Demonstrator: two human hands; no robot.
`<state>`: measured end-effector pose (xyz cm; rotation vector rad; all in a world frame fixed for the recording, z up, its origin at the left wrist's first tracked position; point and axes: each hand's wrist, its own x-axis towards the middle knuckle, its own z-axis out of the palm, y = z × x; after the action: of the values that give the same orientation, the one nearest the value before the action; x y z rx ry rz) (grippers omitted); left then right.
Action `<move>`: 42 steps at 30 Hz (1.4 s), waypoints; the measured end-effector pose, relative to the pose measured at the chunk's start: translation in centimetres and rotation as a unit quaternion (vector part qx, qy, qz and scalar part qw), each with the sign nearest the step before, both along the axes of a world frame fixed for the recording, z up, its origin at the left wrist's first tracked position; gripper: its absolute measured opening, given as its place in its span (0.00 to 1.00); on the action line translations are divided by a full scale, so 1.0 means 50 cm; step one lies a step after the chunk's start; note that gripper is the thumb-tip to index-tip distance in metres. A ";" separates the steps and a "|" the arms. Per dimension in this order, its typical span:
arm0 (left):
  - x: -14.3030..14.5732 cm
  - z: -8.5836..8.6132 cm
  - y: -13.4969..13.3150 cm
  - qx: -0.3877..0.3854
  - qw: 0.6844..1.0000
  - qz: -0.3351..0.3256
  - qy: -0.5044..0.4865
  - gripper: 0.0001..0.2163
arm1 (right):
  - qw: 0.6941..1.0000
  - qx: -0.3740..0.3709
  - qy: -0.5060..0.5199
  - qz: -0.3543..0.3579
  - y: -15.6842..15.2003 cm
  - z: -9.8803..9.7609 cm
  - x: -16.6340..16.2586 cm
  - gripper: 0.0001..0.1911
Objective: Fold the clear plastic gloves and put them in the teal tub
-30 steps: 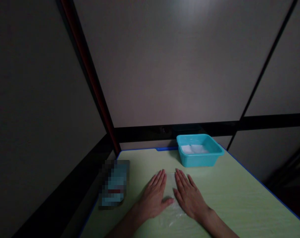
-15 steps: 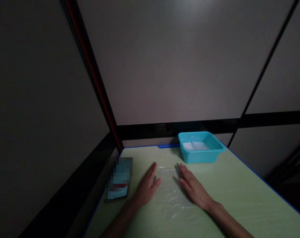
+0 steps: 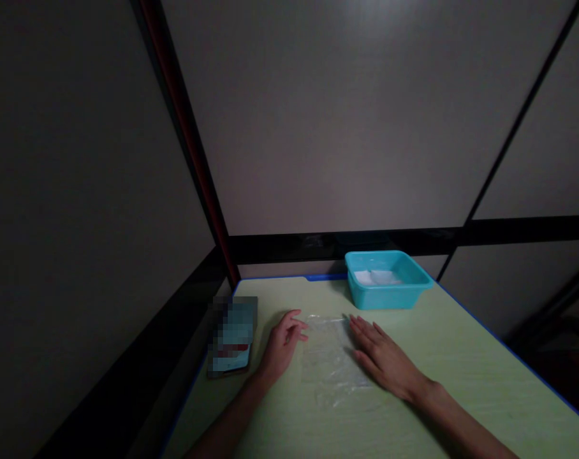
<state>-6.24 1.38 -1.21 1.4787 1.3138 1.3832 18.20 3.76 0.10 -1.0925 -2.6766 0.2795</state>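
A clear, wrinkled plastic bag [image 3: 335, 357] lies flat on the pale green table between my hands. My left hand [image 3: 284, 341] is at the bag's left edge, fingers curved and apart, with nothing visible in them. Whether its fingertips touch the plastic, I cannot tell. Palm down, my right hand [image 3: 382, 358] rests over the bag's right edge with its fingers stretched out. Part of that edge is hidden beneath it.
A turquoise plastic basin [image 3: 389, 296] holding white, flat pieces [image 3: 378, 277] stands at the table's back right. A phone [image 3: 234, 338], partly blurred out, lies at the left edge. The blue-edged table [image 3: 461, 382] meets a panelled wall [image 3: 342, 127] behind.
My left hand has turned and curled its fingers, where before they were straight. My right hand has flattened, palm down, and shifted slightly right. The bag stays in place.
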 end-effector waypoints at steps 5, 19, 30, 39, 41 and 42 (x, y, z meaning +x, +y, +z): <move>-0.001 -0.001 0.000 -0.007 1.000 0.013 0.019 0.11 | 0.999 0.033 -0.041 -0.016 0.003 -0.013 -0.033 0.30; -0.001 -0.005 0.005 -0.022 0.999 0.021 0.027 0.11 | 0.994 0.034 -0.057 -0.081 0.002 -0.032 -0.036 0.32; 0.001 -0.001 0.004 -0.024 0.998 0.028 0.044 0.10 | 0.997 0.049 -0.020 -0.054 0.000 -0.025 -0.075 0.33; 0.011 0.013 -0.006 -0.004 0.983 0.044 0.179 0.14 | 0.996 0.048 -0.036 -0.068 0.000 -0.040 -0.076 0.35; 0.035 0.026 -0.016 0.033 0.952 0.004 0.303 0.20 | 0.996 0.049 -0.042 -0.069 0.000 -0.038 -0.076 0.35; 0.051 0.031 -0.020 0.051 0.928 -0.036 0.368 0.24 | 0.995 0.050 -0.044 -0.069 0.000 -0.037 -0.077 0.35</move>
<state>-3.71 0.39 0.36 2.2170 1.6089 0.8682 14.36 3.75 -1.77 -1.2786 -2.6422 0.0727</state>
